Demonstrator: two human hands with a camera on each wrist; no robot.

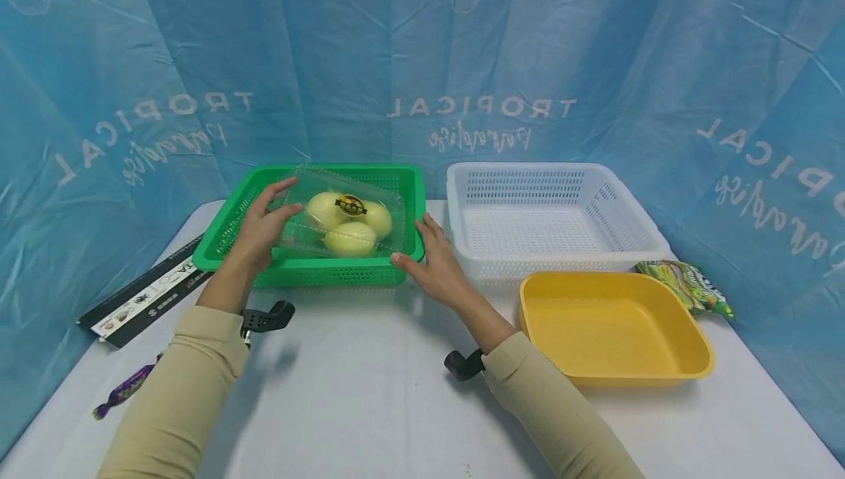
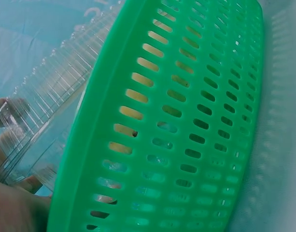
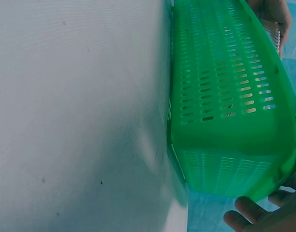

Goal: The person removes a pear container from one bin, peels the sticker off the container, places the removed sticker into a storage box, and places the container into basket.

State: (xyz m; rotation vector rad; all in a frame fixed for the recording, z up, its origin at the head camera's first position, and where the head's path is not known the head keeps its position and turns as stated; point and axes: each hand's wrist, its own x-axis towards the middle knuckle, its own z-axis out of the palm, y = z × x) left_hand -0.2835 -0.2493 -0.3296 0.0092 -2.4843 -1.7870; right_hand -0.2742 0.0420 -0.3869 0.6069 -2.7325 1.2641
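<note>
A clear plastic box [image 1: 300,233] holding three round, pale yellow-green fruits [image 1: 351,239] sits tilted in the green basket [image 1: 330,273]; a black and gold label marks its lid. At the box's left end my left hand [image 1: 254,233] grips it between thumb and fingers. The left wrist view shows the box's ridged edge standing above the basket rim, fingers partly seen through the plastic. Around the basket's front right corner, my right hand [image 1: 436,262] is spread, thumb by the front rim and fingers along the right end. Whether all its fingers touch is unclear.
A white basket [image 1: 554,266] stands at the back right, with a yellow tub [image 1: 614,376] in front. Beside them lies a green snack packet [image 1: 686,284]. To the left are a long black and white box [image 1: 148,295] and a purple-wrapped candy [image 1: 128,385]. Blue cloth hangs behind.
</note>
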